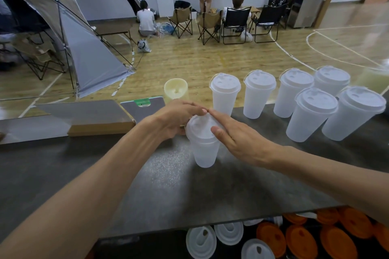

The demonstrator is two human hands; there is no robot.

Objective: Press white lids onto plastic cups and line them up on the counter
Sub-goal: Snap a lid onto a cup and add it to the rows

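A frosted plastic cup (203,153) stands on the dark counter (147,185) in the middle of the view, with a white lid (200,128) on its rim. My left hand (176,118) curls round the lid's left and far edge. My right hand (237,139) lies over the lid's right side, fingers straight and thumb on the top. Several lidded cups stand in two rows at the right, among them one at the left end of the far row (224,94) and one in the near row (311,113).
A cream candle (175,88) stands behind my hands beside a grey pad (145,107) and a flat cardboard box (99,118). Below the counter's front edge lie loose white lids (229,233) and orange lids (301,239). Beyond are a tent, folding chairs and people.
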